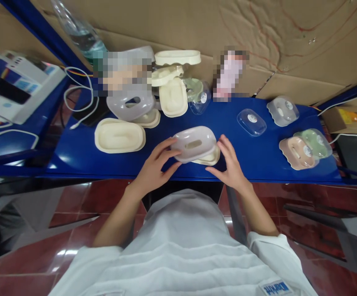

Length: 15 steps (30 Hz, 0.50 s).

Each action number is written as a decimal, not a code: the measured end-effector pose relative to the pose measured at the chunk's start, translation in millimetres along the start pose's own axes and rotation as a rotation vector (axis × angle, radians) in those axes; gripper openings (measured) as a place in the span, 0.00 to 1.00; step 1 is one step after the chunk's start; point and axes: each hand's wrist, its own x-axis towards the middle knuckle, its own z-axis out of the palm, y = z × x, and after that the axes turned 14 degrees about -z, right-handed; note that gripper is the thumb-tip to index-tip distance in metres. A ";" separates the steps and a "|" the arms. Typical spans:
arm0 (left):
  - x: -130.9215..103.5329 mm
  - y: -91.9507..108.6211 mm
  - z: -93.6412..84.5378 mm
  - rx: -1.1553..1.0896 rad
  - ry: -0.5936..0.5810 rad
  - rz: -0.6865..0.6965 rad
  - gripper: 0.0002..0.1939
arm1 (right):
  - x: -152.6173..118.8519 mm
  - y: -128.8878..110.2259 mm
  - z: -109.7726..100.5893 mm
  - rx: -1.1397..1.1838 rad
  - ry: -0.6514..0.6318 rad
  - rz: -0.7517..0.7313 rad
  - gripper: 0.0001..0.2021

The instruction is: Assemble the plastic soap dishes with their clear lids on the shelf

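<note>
Head view shows, nearest, a white coat (pixel 184 246) and two bare forearms reaching to a blue surface (pixel 79 152). At its near edge the left hand (pixel 154 168) cups the left end of a pale lilac soap dish lid (pixel 193 144), fingers curled on its rim, while the right hand (pixel 230 164) sits just beside the right end, fingers spread and lightly touching the cream tray (pixel 209 158) under the lid. Seating the lid squarely probably calls for even pressure from both ends, keeping the tray from sliding. Left, a cream dish (pixel 119 135) lies hollow side up with nothing in it. Right, a clear lid (pixel 251 121) and a pink and green pair (pixel 304 150) carry small round stickers. Farther back, stacked cream trays (pixel 174 82) lean against cardboard (pixel 289 45).
</note>
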 end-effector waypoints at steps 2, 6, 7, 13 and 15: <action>3.1 1.7 0.8 -0.011 -0.083 0.021 0.13 | 3.2 0.6 -1.2 -0.037 0.010 -0.032 0.46; 16.6 2.5 6.5 -0.047 -0.146 0.046 0.14 | 1.3 1.9 0.2 -0.070 0.084 -0.114 0.29; 20.4 1.9 9.0 -0.059 -0.147 0.060 0.16 | -0.4 1.8 2.3 -0.098 0.130 -0.116 0.25; 29.7 -6.1 23.4 -0.026 -0.213 0.086 0.18 | -10.0 -5.0 15.7 -0.264 0.219 -0.081 0.17; 28.5 -8.7 25.6 -0.001 -0.219 0.078 0.16 | -11.3 -7.9 16.7 -0.304 0.198 -0.082 0.16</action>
